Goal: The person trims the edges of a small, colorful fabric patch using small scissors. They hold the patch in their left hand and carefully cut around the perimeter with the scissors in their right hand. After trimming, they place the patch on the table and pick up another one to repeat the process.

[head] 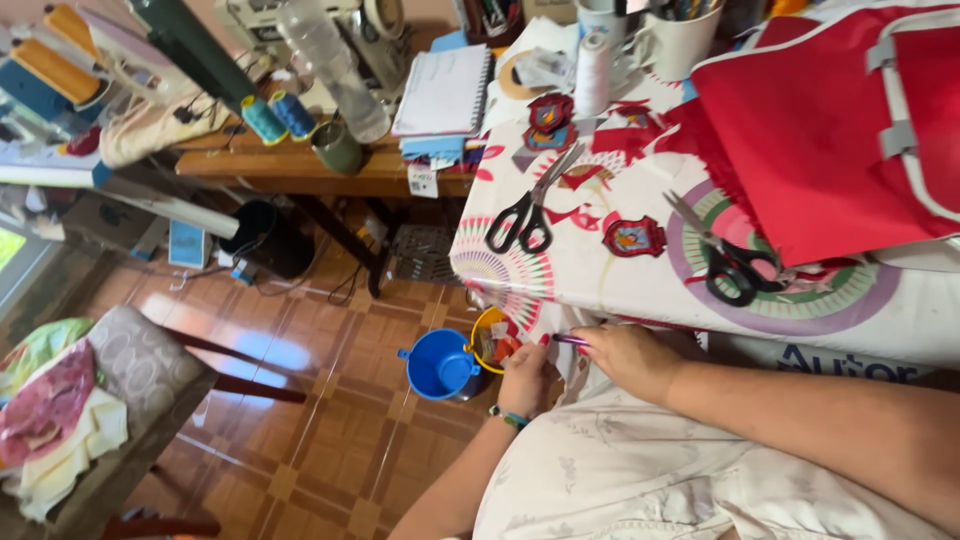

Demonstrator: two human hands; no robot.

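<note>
You are sitting in a home sewing corner, more a household workroom than a shop. At the right of the frame stands a table under a white cloth printed with red and green patterns point(600, 270), and on it lie two pairs of black-handled scissors point(527, 215) point(728, 262), embroidered red and blue badges point(633, 237) and a red fabric bag with grey straps point(830, 130). At upper centre, a brown wooden table point(290, 160) carries blue thread spools point(278, 116), a tall white thread cone point(592, 72) and a spiral notebook point(443, 92). Orange thread cones point(55, 62) show at upper left. Glossy brown floor tiles point(330, 420) and a cushioned stool heaped with cloth point(90, 400) at lower left give it the feel of a home.
</note>
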